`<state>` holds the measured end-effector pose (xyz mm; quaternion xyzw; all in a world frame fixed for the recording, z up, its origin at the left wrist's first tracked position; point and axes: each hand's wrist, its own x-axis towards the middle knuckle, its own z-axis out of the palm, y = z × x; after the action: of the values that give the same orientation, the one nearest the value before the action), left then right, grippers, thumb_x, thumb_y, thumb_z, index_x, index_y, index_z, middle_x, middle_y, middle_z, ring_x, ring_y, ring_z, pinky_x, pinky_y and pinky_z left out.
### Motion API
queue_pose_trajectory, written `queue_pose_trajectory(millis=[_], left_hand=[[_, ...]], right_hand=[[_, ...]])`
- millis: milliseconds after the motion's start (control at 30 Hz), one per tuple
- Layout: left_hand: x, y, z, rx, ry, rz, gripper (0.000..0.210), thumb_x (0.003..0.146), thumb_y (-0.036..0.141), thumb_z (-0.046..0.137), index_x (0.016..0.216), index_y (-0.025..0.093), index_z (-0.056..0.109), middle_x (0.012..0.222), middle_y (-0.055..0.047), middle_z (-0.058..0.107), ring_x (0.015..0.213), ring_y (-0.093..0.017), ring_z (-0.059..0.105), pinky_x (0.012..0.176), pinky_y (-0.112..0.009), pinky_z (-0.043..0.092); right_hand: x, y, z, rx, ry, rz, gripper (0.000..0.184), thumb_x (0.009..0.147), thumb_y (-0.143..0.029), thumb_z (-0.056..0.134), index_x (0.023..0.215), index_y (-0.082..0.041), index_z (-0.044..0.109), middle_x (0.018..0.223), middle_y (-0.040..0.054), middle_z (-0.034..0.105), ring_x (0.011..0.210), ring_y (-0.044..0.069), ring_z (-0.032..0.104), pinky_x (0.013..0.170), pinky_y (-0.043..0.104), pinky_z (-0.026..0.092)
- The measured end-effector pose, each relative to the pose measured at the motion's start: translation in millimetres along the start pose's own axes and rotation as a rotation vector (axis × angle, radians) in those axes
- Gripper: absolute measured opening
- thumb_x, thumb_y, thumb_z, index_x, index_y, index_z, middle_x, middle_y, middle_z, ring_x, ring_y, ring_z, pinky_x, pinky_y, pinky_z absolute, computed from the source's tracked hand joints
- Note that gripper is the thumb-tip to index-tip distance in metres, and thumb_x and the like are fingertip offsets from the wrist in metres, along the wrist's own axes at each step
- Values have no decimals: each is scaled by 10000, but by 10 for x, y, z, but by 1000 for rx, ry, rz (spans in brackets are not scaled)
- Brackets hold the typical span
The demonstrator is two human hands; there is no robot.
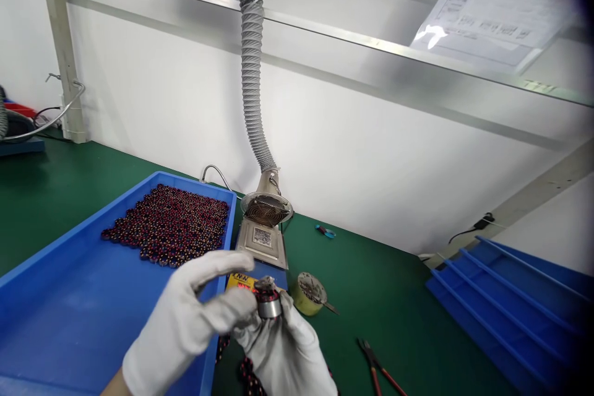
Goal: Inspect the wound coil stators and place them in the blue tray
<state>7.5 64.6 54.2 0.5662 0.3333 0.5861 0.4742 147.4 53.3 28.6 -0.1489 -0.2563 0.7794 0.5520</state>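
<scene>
Holding: right hand (299,346) clamps metal-ringed coil (270,307), top exposed, likely for access.
Left hand (183,315): digits apart, contact unclear.
Blue tray (69,328): left, likely for reach.

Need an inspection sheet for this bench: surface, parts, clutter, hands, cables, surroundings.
Surface: matte green tabletop, partly covered.
Job's things: short silver metal cylinder with a dark part on top; long blue plastic tray holding massed small dark, multicoloured pieces.
Clutter: red-handled metal pliers; small round pale-yellow container.
Hands: white-gloved right hand holds the cylinder; white-gloved left hand beside it, fingers parted, contact unclear.
Cables: black plug with thin cable, right side.
Surroundings: grey ribbed hose above a square metal plate; white wall behind.
</scene>
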Motion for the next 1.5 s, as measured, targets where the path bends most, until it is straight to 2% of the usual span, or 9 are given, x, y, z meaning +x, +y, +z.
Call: queue_pose_trajectory(millis=[133,267,400,600,900,1033,1200,1333,1500], left_hand=[[38,30,87,19,-158,63,142,686,167,638,801,226,695,938,-28,645,872,-184,590,796,-211,465],[33,-28,76,-153,-37,81,95,715,181,619,644,206,678,757,-25,651,785,-173,595,720,-199,479],[11,31,-38,-146,124,15,69,700,253,649,747,218,685,912,-30,660,870,-204,597,753,-221,484],[30,95,37,-91,-184,-156,113,659,138,586,709,178,680,869,-48,636,810,-188,593,693,-218,468],[-29,84,-30,-265,75,-96,32,704,205,624,727,212,645,900,-14,625,886,-187,566,707,-198,451],[-10,152,1,-43,-153,-180,168,669,132,597,793,224,665,932,-19,617,828,-190,582,650,-216,473],[-76,110,50,-6,-65,148,153,741,113,563,719,227,663,844,-12,623,828,-162,575,743,-201,463],[-75,66,3,-120,138,65,121,749,174,616,808,266,669,987,8,623,925,-148,568,764,-146,453],[19,44,155,-249,-237,-209,311,719,293,661,1007,180,627,952,-62,642,936,-236,584,828,-275,480]], right_hand=[[61,39,-123,-69,58,-29,217,638,-281,745,841,-245,678,886,-9,707,808,128,643,749,256,508],[207,-68,-296,-212,26,53,209,588,-262,770,768,-219,674,690,-10,699,693,160,659,739,327,521],[293,-268,-376,-288,12,183,65,673,-173,707,709,-202,662,654,-20,697,668,133,666,721,295,525],[244,-344,-407,-306,16,193,20,754,-216,644,746,-223,661,726,-30,715,751,119,672,774,286,516],[204,-319,-414,-387,41,168,39,739,-245,659,731,-208,652,661,-22,700,663,123,663,676,273,528],[215,-282,-363,-420,84,80,27,743,-235,647,747,-208,650,665,-32,696,619,109,653,605,238,518],[200,-93,-255,-450,178,-293,110,662,-263,714,678,-211,618,598,-30,658,507,106,600,465,200,480],[96,94,-74,-664,318,-827,227,595,-163,757,734,-226,589,830,9,675,753,155,647,607,237,519],[-1,287,28,-1178,444,-1323,288,618,-33,696,753,-266,593,960,6,639,891,191,608,778,338,499]])
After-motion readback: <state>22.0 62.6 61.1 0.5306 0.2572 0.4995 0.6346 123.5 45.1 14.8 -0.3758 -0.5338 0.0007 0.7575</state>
